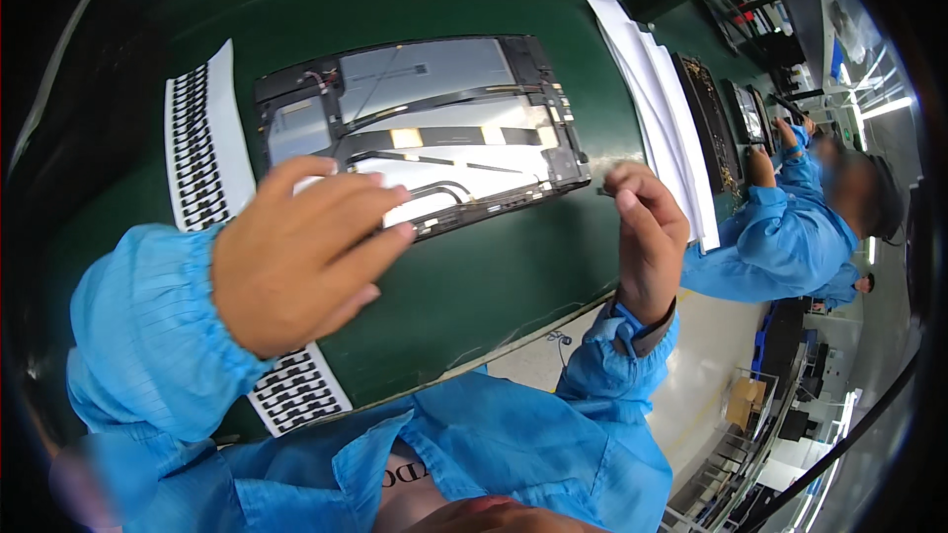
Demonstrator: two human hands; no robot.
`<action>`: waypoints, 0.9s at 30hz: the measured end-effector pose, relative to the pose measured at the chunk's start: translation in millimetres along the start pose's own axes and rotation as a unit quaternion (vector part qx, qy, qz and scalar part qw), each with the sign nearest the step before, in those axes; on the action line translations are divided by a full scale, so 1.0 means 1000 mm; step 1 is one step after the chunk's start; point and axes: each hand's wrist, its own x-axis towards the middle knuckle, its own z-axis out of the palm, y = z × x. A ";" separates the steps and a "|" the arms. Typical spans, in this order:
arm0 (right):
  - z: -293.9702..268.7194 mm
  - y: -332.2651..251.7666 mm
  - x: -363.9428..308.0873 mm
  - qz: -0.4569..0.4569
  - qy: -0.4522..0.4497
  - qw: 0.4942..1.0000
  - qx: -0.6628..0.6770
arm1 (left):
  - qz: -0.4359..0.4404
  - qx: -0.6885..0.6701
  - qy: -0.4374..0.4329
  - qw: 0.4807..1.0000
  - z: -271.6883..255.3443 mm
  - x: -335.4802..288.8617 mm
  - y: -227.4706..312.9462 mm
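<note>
two bare hands work over a green bench, blue elasticated cuffs behind them. the left hand (pixel 306 262) lies palm down, fingers loosely spread with nothing seen in them, over the near left corner of an opened flat device (pixel 425 74). whether its fingertips press on the device or float just above it, i cannot tell. the right hand (pixel 647 237) is just beyond the near right corner, thumb and forefinger brought narrowly together on a small dark piece (pixel 602 191) (too small to make out).

the device lies flat on the green bench (pixel 474 286), its long axis running left to right across the person's front, the right end angled slightly farther away. it has a black frame, grey and silvery panels, black ribbon-like cables crossing lengthwise, pale yellowish patches and a bright glare across the middle. some thin reddish wires show at its far left.

left of it, a white sheet (pixel 235 138) bears rows of black pieces, partly under the left arm. right of it, white papers (pixel 657 118) overlap along the bench. farther off, a co-worker (pixel 790 237) in blue and a dark cap reaches over the bench.
</note>
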 end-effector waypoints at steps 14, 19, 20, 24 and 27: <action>0.022 0.018 0.006 -0.013 -0.078 0.986 -0.146 | 0.067 0.043 -0.013 0.997 0.054 0.052 -0.011; 0.024 0.022 0.008 -0.037 -0.090 0.976 -0.193 | 0.056 0.031 -0.011 0.998 0.055 0.053 -0.013; 0.023 0.022 0.007 -0.034 -0.088 0.979 -0.179 | 0.055 0.029 -0.009 0.998 0.055 0.053 -0.013; 0.024 0.021 0.006 -0.015 -0.086 0.986 -0.144 | 0.052 0.021 -0.006 0.998 0.055 0.052 -0.013; 0.026 0.021 0.005 -0.006 -0.080 0.989 -0.128 | 0.053 0.016 -0.003 0.998 0.055 0.051 -0.012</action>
